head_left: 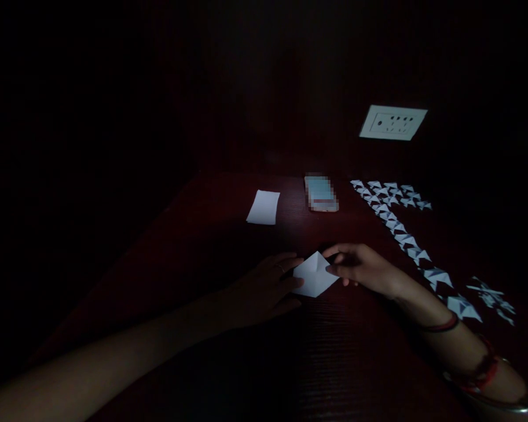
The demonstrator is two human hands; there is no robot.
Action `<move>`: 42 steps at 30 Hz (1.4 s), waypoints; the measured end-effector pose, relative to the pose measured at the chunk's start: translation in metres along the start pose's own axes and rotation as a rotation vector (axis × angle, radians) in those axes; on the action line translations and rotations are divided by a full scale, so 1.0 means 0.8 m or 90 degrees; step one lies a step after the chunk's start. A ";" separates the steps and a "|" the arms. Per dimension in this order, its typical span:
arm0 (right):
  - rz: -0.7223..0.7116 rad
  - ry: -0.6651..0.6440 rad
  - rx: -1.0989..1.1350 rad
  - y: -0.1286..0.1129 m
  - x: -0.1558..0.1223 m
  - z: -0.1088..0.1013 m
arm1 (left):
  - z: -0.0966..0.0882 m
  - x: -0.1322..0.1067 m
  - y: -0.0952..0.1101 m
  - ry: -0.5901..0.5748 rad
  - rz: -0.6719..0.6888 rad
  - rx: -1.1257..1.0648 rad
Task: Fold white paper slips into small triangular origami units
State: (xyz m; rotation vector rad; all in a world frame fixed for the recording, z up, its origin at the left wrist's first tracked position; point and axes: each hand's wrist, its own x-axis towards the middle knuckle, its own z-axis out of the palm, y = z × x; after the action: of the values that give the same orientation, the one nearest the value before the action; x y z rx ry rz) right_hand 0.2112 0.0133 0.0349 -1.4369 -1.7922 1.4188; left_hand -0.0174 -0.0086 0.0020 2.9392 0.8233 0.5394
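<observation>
A white sheet of paper, partly folded with a peak at its top, lies on the dark red table. My left hand rests flat on the table with its fingers stretched out, fingertips pressing the paper's left edge. My right hand pinches the paper's right edge between thumb and fingers. Red bangles and a metal one circle my right wrist.
A flat white paper sheet lies farther back, with a phone to its right. Several small folded paper pieces run in a row along the right side. A white wall socket is behind. The surroundings are very dark.
</observation>
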 end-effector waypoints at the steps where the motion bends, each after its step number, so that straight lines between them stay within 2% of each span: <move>1: -0.001 0.013 0.027 0.001 0.002 0.004 | 0.001 0.000 -0.001 0.008 0.003 -0.006; 6: 0.015 0.079 0.202 0.004 0.006 0.022 | 0.008 0.001 -0.007 0.063 0.003 -0.075; 11: 0.026 0.071 0.291 -0.002 0.001 0.020 | 0.009 0.004 -0.007 0.079 -0.048 -0.103; 18: 0.007 0.064 0.225 -0.005 -0.002 0.021 | 0.011 0.002 -0.007 0.045 -0.078 -0.068; 23: 0.023 0.059 0.176 -0.007 -0.001 0.028 | 0.009 0.002 -0.006 0.058 -0.066 -0.048; 28: 0.038 0.049 0.212 -0.009 -0.001 0.035 | 0.008 0.003 -0.004 0.055 -0.069 -0.039; 34: -0.016 0.062 0.203 -0.001 0.001 0.040 | 0.007 0.002 -0.004 0.081 -0.034 -0.051; 42: -0.089 0.092 0.091 0.004 0.000 0.044 | 0.013 -0.002 -0.008 0.102 -0.056 -0.077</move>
State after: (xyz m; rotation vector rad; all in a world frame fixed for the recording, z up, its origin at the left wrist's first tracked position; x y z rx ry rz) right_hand 0.1836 -0.0022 0.0185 -1.2809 -1.6335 1.3085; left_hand -0.0185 -0.0035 -0.0095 2.7646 0.8960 0.7954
